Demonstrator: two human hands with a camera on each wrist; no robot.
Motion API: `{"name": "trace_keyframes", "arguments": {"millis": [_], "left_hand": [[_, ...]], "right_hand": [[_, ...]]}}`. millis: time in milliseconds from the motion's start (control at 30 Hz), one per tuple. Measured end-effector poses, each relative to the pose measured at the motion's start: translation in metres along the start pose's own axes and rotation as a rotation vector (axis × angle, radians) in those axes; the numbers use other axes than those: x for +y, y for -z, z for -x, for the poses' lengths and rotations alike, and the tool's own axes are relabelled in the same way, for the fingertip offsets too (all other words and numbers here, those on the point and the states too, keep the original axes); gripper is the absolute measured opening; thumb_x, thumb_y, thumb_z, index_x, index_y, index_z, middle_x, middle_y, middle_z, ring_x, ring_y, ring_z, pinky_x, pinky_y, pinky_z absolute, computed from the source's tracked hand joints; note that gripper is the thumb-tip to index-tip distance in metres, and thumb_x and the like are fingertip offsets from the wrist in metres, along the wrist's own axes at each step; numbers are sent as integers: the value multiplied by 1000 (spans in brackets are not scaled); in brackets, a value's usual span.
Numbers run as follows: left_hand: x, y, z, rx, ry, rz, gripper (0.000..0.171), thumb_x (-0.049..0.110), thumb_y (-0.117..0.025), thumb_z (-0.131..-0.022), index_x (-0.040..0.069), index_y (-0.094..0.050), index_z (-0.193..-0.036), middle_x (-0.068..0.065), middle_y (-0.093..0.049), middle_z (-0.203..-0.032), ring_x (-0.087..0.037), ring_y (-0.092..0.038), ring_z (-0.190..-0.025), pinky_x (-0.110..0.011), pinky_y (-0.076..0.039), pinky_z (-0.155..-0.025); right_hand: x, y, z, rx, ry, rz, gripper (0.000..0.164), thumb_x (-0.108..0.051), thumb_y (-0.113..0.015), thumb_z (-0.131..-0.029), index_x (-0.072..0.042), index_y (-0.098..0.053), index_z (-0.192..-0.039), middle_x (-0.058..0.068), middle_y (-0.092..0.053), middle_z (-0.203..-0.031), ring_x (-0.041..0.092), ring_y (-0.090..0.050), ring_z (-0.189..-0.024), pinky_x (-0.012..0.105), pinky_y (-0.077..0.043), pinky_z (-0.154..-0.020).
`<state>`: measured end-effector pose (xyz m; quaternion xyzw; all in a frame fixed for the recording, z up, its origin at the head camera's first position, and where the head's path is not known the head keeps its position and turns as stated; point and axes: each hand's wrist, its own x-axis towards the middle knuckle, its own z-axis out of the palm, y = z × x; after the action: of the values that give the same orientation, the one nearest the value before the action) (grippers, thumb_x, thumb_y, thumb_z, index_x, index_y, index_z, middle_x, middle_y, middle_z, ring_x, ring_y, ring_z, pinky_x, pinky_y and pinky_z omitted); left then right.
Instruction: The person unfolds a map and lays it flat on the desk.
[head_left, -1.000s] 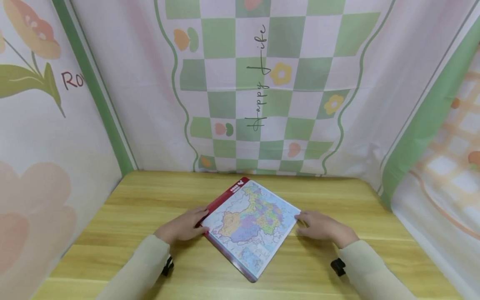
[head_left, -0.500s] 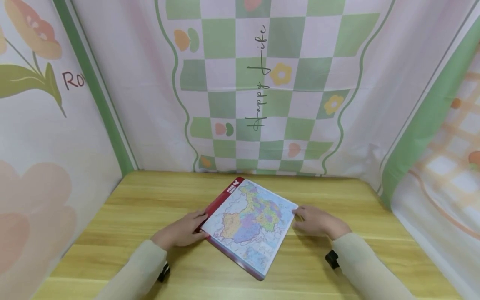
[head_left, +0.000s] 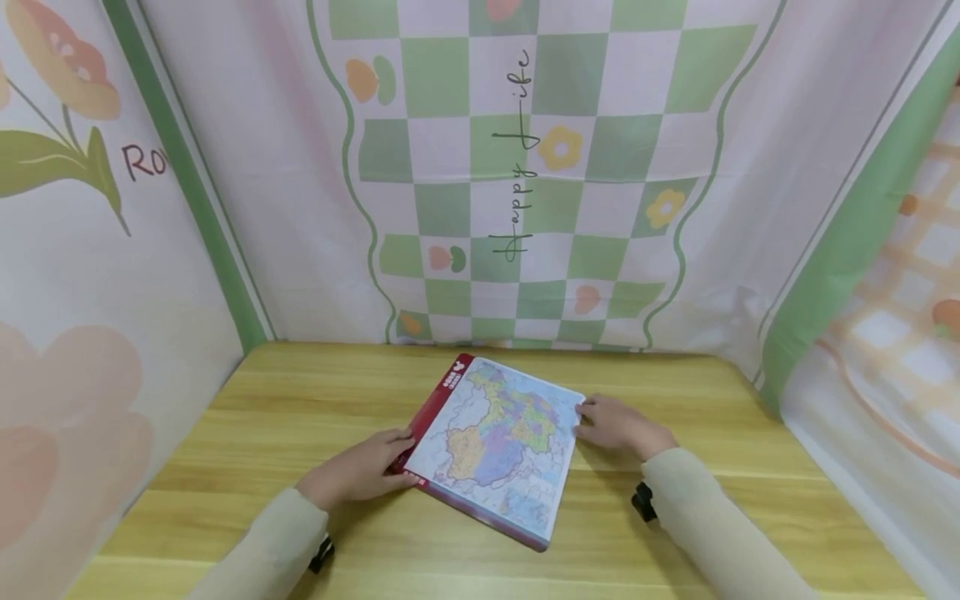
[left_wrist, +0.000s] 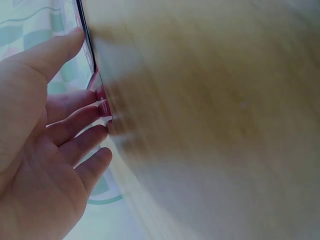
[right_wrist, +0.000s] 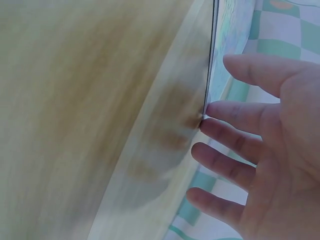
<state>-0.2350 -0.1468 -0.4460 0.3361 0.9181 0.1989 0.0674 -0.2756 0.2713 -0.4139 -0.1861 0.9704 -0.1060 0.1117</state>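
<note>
My map board [head_left: 498, 454] at lower centre looks smooth and slightly glossy, the table [head_left: 300, 396] wood-grained with soft sheen, the upper curtain [head_left: 292, 200] matt cloth.

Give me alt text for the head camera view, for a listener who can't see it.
A person's left hand touches the left corner of a colorful map lying askew on a wooden table, while the right hand touches its right edge. Behind hangs a cloth with green-and-white checks and the words "Happy Life" printed sideways.
</note>
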Motion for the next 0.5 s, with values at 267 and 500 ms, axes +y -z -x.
{"name": "trace_keyframes", "arguments": {"millis": [267, 500], "left_hand": [[1, -2, -3, 11, 7, -12, 69, 42, -72, -93, -6, -54, -139, -15, -56, -132, -28, -55, -120, -48, -45, -105], [6, 3, -2, 12, -14, 0, 63, 39, -78, -87, -5, -62, -130, -9, -62, -120, -22, -60, -107, -44, -51, -97]], "right_hand": [[2, -1, -10, -4, -34, -4, 54, -27, -59, -101, 10, -50, -140, 32, -45, -142, 52, -41, -130, 63, -35, -108], [2, 0, -18, -7, -42, -23, 54, -23, -58, -101, 11, -46, -142, 34, -41, -145, 55, -35, -134, 64, -33, -109]]}}
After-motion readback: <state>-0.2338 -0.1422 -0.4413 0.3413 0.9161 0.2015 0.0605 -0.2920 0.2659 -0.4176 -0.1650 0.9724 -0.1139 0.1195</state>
